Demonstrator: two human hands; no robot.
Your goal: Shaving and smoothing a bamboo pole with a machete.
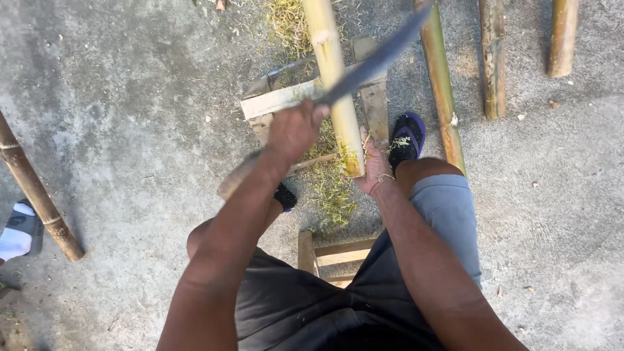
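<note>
My left hand is shut on the handle of a long dark machete, whose blade slants up to the right across a pale yellow bamboo pole. The pole runs from the top of the view down to its cut end near my right hand, which grips that lower end from the right side. The pole rests on a low frame of wooden planks. Fine bamboo shavings lie under and below the pole's end.
Three more bamboo poles lie on the concrete at upper right. A darker pole slants at the left beside another person's foot. My foot in a purple sandal is beside the frame. I sit on a wooden stool.
</note>
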